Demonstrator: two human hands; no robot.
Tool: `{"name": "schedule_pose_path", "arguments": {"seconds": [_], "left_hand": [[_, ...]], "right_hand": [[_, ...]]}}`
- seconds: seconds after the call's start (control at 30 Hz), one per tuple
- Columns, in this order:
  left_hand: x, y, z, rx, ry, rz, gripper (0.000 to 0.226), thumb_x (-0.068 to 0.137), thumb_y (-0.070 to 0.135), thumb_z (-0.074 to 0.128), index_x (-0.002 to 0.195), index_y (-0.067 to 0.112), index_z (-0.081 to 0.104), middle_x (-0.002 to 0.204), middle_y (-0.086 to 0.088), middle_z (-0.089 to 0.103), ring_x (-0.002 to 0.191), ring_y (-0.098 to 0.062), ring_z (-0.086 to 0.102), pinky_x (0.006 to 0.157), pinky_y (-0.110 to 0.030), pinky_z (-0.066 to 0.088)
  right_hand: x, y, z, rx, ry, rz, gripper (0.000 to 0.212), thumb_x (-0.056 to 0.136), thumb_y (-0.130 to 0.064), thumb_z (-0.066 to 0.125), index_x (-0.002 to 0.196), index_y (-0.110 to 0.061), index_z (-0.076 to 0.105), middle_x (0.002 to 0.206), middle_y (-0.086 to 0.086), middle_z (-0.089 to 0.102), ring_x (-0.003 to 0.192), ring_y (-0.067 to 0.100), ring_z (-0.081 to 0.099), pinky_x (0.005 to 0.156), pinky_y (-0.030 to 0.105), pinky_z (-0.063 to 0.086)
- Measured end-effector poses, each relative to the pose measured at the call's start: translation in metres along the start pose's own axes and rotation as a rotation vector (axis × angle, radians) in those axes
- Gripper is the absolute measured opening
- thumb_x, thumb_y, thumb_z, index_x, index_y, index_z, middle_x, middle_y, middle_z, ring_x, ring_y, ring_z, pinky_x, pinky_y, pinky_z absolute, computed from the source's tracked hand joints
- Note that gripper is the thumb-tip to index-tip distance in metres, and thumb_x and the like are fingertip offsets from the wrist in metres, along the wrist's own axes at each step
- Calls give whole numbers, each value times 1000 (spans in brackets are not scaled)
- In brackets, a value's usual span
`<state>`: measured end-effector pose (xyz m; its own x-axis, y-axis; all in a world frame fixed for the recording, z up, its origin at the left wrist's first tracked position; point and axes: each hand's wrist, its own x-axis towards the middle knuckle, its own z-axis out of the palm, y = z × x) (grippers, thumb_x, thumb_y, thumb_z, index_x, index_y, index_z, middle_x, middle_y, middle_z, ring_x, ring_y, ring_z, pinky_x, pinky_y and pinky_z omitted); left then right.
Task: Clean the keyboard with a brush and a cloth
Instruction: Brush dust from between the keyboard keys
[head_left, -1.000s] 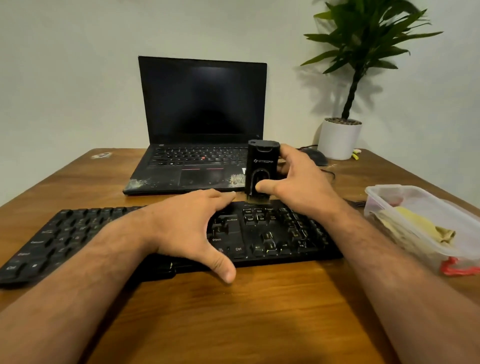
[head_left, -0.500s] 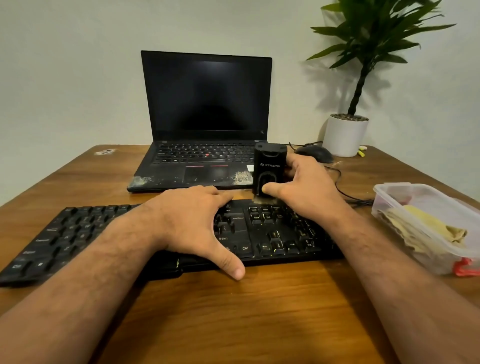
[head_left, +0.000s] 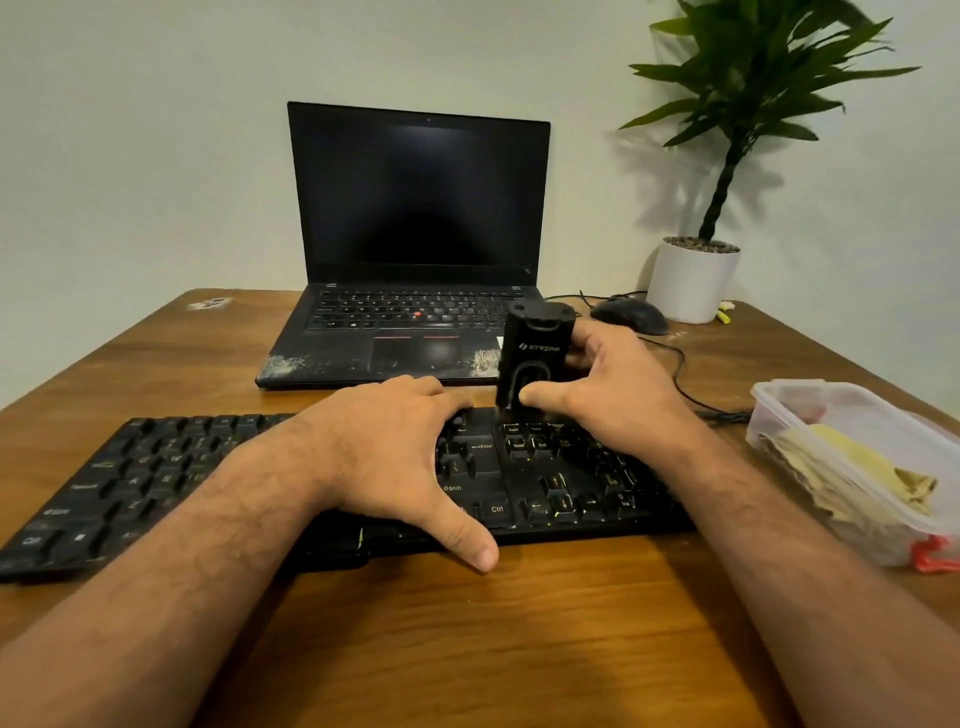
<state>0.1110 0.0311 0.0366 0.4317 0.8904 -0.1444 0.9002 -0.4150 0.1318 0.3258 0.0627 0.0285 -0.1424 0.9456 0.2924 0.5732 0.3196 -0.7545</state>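
Observation:
A black keyboard (head_left: 156, 467) lies across the wooden desk in front of me. My left hand (head_left: 384, 457) lies flat on its middle, fingers spread, thumb over the front edge. My right hand (head_left: 608, 384) grips a black upright brush tool (head_left: 535, 353), thumb on its front and fingers behind it. The tool's lower end touches the keyboard's back edge above the Insert and Delete keys. A yellowish cloth (head_left: 857, 467) lies crumpled in a clear plastic container (head_left: 810, 400) at the right.
An open black laptop (head_left: 415, 234) with a dark screen stands behind the keyboard, dusty along its palm rest. A black mouse (head_left: 628, 314) with its cable and a potted plant (head_left: 696, 275) sit at the back right. Bare wooden desk (head_left: 493, 639) lies near me.
The view has shifted slightly, with everything sitting a little further right. The brush has stayed at the keyboard's back edge and is now tilted slightly. My left hand has stayed flat on the keys.

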Motion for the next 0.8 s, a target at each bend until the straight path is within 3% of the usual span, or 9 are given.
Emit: {"name": "schedule_pose_path", "arguments": {"seconds": [0.13,0.23,0.3,0.47,0.57,0.63,0.7,0.8], "left_hand": [[1,-1,0,3,0,1,145,29,97,61,153,38,14,143,16,39,130,-10,41,110,-39,41],[1,-2,1,-2,-3,2,147,28,98,59,153,38,13,145,17,37,132,-9,39,112,-40,39],[1,-2,1,-18,-3,-1,145,28,98,60,153,41,12,145,20,35,133,-9,38,112,-40,39],[1,-3,1,-36,9,5,145,27,98,59,152,40,16,138,22,38,128,-7,42,109,-40,42],[1,-3,1,-52,14,9,141,28,97,60,151,42,18,136,23,40,126,-5,42,110,-40,41],[2,-3,0,-62,18,0,140,28,96,60,151,42,20,135,23,42,125,-4,42,109,-40,42],[2,-3,0,-70,22,0,139,29,96,62,151,42,21,133,23,43,125,-5,42,108,-40,42],[2,-4,1,-87,23,6,134,31,94,65,148,44,24,129,24,44,122,-5,43,108,-41,42]], "right_hand": [[7,1,2,-18,62,20,53,77,-15,83,124,-29,65,106,-14,72,100,3,66,82,19,51],[4,4,-4,58,37,35,49,74,-11,85,115,-30,68,101,-11,74,95,7,70,84,29,59],[-2,0,-3,68,-31,-2,43,74,-11,85,106,-34,69,95,-12,75,88,4,71,79,25,59],[2,-2,-4,-24,70,10,51,77,-16,83,123,-30,66,99,-18,70,88,-5,63,68,8,46],[-5,-3,-11,41,-38,-18,43,75,-15,85,108,-37,68,96,-17,74,87,-5,68,65,3,46],[-8,-5,-8,3,-59,-30,39,75,-16,85,103,-38,67,92,-20,74,87,-7,67,67,4,44],[-5,-6,-6,-48,11,-11,44,76,-18,84,114,-34,67,95,-19,71,88,-6,64,67,9,43],[-7,-6,-13,-21,23,-7,44,75,-16,84,113,-34,69,92,-18,73,83,-6,66,62,5,43]]}}
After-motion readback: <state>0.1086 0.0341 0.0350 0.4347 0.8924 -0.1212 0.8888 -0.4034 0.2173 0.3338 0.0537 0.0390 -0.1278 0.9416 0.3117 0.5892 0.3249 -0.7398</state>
